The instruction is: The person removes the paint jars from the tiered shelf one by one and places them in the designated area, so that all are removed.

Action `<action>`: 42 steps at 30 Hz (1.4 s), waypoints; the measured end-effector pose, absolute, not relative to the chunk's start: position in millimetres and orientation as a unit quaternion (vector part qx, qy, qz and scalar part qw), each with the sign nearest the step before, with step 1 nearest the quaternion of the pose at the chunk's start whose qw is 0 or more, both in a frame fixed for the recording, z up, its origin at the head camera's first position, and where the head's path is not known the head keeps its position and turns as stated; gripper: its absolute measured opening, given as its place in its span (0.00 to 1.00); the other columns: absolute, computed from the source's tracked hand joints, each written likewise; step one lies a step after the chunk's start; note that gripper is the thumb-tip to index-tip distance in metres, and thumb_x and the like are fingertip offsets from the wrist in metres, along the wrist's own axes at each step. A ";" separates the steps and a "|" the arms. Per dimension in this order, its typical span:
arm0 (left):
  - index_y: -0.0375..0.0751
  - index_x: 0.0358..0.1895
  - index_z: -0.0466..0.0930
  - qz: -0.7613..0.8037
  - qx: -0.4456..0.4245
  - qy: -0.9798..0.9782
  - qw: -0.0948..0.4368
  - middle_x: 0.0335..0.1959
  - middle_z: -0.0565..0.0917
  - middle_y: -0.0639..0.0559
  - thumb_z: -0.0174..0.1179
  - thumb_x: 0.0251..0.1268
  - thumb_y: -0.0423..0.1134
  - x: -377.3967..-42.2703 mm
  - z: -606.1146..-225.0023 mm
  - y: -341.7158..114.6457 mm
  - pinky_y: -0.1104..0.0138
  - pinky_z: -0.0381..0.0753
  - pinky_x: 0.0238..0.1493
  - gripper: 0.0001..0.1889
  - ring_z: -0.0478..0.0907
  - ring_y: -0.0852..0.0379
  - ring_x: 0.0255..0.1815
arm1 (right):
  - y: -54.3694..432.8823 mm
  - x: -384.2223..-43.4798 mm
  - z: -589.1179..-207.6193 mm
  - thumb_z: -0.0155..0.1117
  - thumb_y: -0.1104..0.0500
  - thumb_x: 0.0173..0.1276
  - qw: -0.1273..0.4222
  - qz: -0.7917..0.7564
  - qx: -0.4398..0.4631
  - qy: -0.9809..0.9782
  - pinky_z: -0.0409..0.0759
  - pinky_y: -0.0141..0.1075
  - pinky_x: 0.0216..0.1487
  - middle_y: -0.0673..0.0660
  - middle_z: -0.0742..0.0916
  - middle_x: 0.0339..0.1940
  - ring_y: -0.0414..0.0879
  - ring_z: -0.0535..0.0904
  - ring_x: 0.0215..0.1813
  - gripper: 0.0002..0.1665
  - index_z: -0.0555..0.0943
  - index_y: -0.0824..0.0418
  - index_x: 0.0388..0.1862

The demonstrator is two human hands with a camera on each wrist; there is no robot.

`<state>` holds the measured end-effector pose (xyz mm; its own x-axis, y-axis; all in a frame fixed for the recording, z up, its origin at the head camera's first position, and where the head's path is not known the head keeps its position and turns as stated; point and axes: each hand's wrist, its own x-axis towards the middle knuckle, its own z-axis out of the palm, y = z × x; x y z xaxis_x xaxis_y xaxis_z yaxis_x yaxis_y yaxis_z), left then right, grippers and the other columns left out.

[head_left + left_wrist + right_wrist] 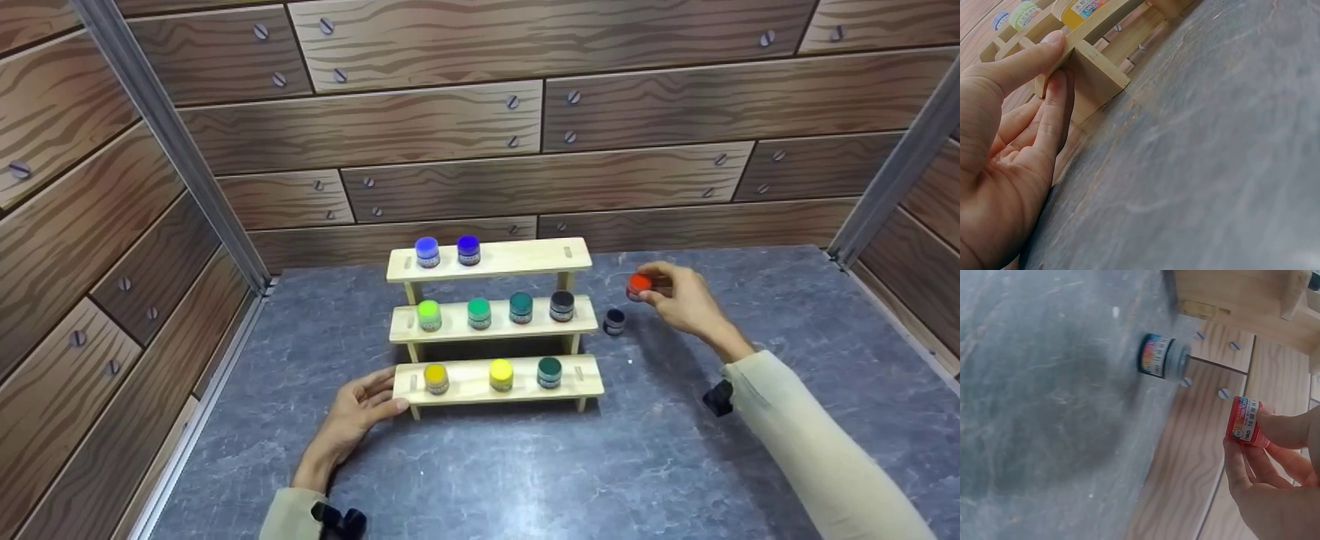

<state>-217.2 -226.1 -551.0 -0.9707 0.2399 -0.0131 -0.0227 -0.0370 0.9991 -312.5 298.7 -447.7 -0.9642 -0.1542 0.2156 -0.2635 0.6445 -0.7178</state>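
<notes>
A small red paint jar (638, 285) is pinched between the thumb and fingers of my right hand (681, 301), to the right of the stepped wooden rack (517, 259). Its printed label faces the right wrist view. A dark paint jar (614, 322) stands on the table just below that hand. My left hand (352, 415) grips the left end of the rack's lowest shelf, thumb on top and fingers underneath. That shelf carries an ochre jar (436, 379), a yellow jar (501, 374) and a dark green jar (549, 372).
On the middle shelf stand several jars, from a light green jar (429, 315) to a black jar (562, 306). A periwinkle jar (427, 252) and a blue jar (469, 250) occupy the top shelf's left half. Wood-patterned walls (450, 120) enclose the grey table (510, 465) behind and at both sides.
</notes>
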 end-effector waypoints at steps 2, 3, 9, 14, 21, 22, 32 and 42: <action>0.18 0.79 0.59 0.715 0.078 0.688 0.092 0.76 0.69 0.23 0.72 0.66 0.28 -217.3 -550.5 -226.2 0.69 0.84 0.64 0.43 0.81 0.45 0.68 | 299.4 -312.1 -452.1 0.61 0.75 0.74 0.066 0.407 0.116 -0.904 0.83 0.55 0.66 0.78 0.84 0.62 0.72 0.84 0.63 0.24 0.77 0.77 0.68; 0.19 0.79 0.59 0.715 0.077 0.688 0.093 0.76 0.69 0.23 0.72 0.66 0.28 -217.4 -550.4 -226.2 0.68 0.84 0.64 0.43 0.81 0.45 0.68 | 299.7 -312.0 -454.4 0.61 0.76 0.74 0.066 0.408 0.115 -0.903 0.83 0.54 0.66 0.78 0.84 0.62 0.72 0.84 0.62 0.24 0.77 0.77 0.68; 0.20 0.79 0.61 0.712 0.075 0.692 0.089 0.75 0.71 0.24 0.73 0.66 0.28 -217.3 -549.9 -226.0 0.69 0.84 0.65 0.42 0.80 0.44 0.70 | 300.7 -311.0 -467.9 0.62 0.76 0.72 0.062 0.408 0.108 -0.905 0.84 0.54 0.65 0.78 0.84 0.61 0.72 0.84 0.61 0.24 0.77 0.78 0.67; 0.19 0.78 0.61 0.712 0.077 0.692 0.085 0.75 0.71 0.24 0.73 0.65 0.28 -217.2 -550.9 -227.0 0.69 0.83 0.66 0.42 0.78 0.42 0.71 | 303.2 -311.1 -478.7 0.62 0.77 0.70 0.051 0.409 0.105 -0.905 0.82 0.57 0.67 0.80 0.83 0.62 0.73 0.84 0.62 0.26 0.76 0.79 0.67; 0.18 0.78 0.60 0.716 0.080 0.688 0.085 0.75 0.71 0.23 0.73 0.65 0.27 -217.6 -552.2 -227.9 0.68 0.84 0.65 0.42 0.79 0.43 0.70 | 307.9 -312.4 -490.8 0.63 0.77 0.69 0.040 0.411 0.109 -0.904 0.84 0.56 0.66 0.80 0.83 0.62 0.73 0.84 0.61 0.26 0.76 0.81 0.67; 0.18 0.78 0.60 0.716 0.081 0.688 0.086 0.75 0.71 0.23 0.73 0.65 0.28 -217.6 -552.3 -228.0 0.69 0.84 0.65 0.42 0.80 0.43 0.70 | 308.6 -312.6 -492.3 0.63 0.76 0.69 0.037 0.411 0.108 -0.905 0.84 0.56 0.66 0.80 0.83 0.62 0.73 0.84 0.60 0.26 0.76 0.81 0.67; 0.19 0.79 0.60 0.717 0.086 0.685 0.092 0.75 0.71 0.23 0.72 0.66 0.28 -218.7 -552.1 -228.3 0.69 0.85 0.62 0.42 0.81 0.45 0.69 | 310.7 -313.6 -497.6 0.65 0.75 0.70 0.023 0.403 0.102 -0.909 0.83 0.58 0.67 0.79 0.84 0.61 0.72 0.84 0.61 0.26 0.77 0.80 0.66; 0.20 0.79 0.60 0.718 0.077 0.685 0.099 0.76 0.70 0.24 0.73 0.66 0.28 -219.4 -552.2 -227.5 0.68 0.86 0.63 0.42 0.81 0.46 0.69 | 309.7 -311.6 -500.4 0.64 0.75 0.70 0.020 0.397 0.100 -0.912 0.84 0.58 0.66 0.79 0.84 0.60 0.72 0.84 0.61 0.25 0.77 0.80 0.66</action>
